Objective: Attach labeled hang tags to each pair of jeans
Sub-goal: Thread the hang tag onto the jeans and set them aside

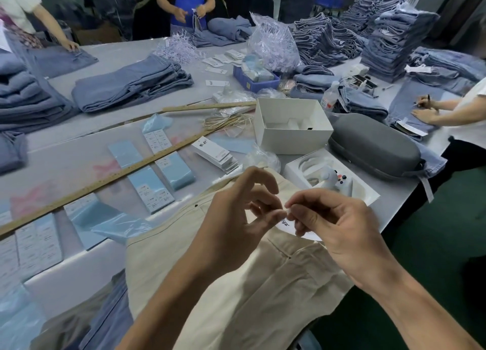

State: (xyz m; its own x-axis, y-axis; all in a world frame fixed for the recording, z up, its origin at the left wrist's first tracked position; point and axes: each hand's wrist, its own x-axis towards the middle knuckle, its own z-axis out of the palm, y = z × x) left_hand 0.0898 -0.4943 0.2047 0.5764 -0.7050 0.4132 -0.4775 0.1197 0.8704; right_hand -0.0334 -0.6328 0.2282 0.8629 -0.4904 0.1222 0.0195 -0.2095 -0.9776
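At the lower centre of the frame, I pinch the top of a white hang tag between my left hand and right hand, above cream jeans. The card is probably light and stiff, creasing easily, so I hold it near its top; the cloth looks soft and limp.

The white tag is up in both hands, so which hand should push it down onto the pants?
Probably the right hand. It pinches the white hang tag over the beige pants, with most of the tag under it. The left hand pinches only the top edge.
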